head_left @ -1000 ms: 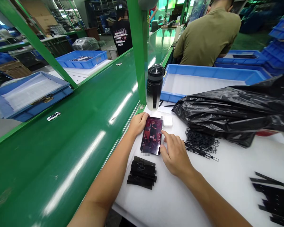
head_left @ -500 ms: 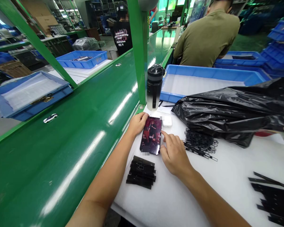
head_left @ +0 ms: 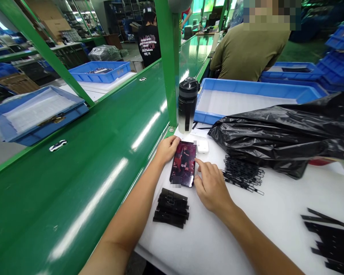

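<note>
A smartphone (head_left: 183, 165) with a dark red picture on its screen is at the table's left edge, tilted slightly. My left hand (head_left: 167, 149) is closed on its upper left edge, the thumb by the top corner. At the phone's right edge is my right hand (head_left: 213, 185), index finger stretched to the side of the screen and thumb apart lower down; the other fingers are curled. A white earphone case (head_left: 202, 146) lies just right of the phone. Below it rests a pile of black strips (head_left: 171, 209). Thin black frames (head_left: 242, 173) are heaped beyond my right hand.
A green conveyor belt (head_left: 109, 141) runs along the left, carrying small car-shaped pieces (head_left: 58, 145). A dark bottle (head_left: 187, 105) stands by a green post (head_left: 169, 65). Behind are a blue tray (head_left: 255, 86), a black plastic bag (head_left: 263, 133) and a seated person (head_left: 250, 53). More black strips (head_left: 332, 242) lie right.
The small pieces on the belt have shifted slightly toward the lower left. Both hands and the phone stay in place.
</note>
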Demonstrator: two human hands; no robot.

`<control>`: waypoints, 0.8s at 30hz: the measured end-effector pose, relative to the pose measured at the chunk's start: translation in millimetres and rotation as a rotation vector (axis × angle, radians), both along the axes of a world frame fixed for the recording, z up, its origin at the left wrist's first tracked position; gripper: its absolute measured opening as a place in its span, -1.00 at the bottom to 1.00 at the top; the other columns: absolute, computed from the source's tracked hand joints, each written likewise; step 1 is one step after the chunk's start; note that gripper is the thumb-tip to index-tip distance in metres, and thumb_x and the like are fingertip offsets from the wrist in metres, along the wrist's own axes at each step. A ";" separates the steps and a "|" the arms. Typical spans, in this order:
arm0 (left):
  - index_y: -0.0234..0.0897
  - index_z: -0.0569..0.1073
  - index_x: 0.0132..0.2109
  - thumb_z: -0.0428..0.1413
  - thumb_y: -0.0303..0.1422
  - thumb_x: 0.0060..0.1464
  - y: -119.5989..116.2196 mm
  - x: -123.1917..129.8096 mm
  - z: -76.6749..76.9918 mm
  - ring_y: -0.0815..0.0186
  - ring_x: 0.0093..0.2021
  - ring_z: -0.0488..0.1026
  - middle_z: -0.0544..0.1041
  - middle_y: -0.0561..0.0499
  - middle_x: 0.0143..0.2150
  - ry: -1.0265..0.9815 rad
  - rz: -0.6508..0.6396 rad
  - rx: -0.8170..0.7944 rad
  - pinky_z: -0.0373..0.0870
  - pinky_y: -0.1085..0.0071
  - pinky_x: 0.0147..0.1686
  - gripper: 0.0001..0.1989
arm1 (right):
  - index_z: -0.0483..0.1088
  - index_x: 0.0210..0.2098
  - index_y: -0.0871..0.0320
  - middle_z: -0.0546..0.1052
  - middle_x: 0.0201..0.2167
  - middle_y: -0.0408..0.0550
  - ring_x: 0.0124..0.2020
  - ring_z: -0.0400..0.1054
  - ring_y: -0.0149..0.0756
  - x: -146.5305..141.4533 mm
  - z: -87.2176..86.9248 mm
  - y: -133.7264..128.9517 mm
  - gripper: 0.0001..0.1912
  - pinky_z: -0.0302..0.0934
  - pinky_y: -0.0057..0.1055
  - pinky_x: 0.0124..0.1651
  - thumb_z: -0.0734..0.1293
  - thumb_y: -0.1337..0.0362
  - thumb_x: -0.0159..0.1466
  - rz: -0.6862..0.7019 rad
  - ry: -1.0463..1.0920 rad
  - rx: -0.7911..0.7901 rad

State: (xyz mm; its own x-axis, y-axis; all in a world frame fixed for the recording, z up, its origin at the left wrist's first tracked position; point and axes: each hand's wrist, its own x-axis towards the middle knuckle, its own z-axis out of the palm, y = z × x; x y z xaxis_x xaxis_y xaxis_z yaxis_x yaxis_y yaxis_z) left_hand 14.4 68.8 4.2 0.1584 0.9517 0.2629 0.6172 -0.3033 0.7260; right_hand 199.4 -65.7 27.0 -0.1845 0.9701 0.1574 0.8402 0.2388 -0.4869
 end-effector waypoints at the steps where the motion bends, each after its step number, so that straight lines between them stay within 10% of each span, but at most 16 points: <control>1: -0.26 0.57 -0.20 -0.09 -0.19 0.32 0.0 0.0 -0.1 0.22 -0.24 0.50 0.60 -0.03 -0.27 -0.001 0.000 0.000 0.33 0.41 -0.24 -0.62 | 0.19 0.25 0.16 0.44 -0.11 0.06 -0.08 0.24 -0.06 0.0 -0.1 0.0 -0.51 0.12 -0.10 -0.01 0.11 0.31 0.34 -0.002 0.000 0.000; 24: -0.27 0.57 -0.21 -0.11 -0.17 0.31 1.3 -0.4 -0.4 0.21 -0.25 0.49 0.60 -0.03 -0.28 -0.023 -0.009 -0.008 0.34 0.39 -0.25 -0.59 | 0.29 0.13 0.15 0.44 -0.14 0.02 -0.11 0.24 -0.10 0.3 0.7 -0.3 -0.61 0.12 -0.13 -0.03 0.14 0.35 0.32 -0.009 0.048 0.014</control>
State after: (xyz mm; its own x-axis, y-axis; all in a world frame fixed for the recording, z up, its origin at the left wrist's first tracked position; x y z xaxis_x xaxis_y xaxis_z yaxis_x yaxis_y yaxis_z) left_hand 14.1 70.2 3.8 0.1612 0.9524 0.2589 0.5979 -0.3029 0.7421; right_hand 199.7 -66.0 27.7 -0.1677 0.9694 0.1794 0.8183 0.2384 -0.5230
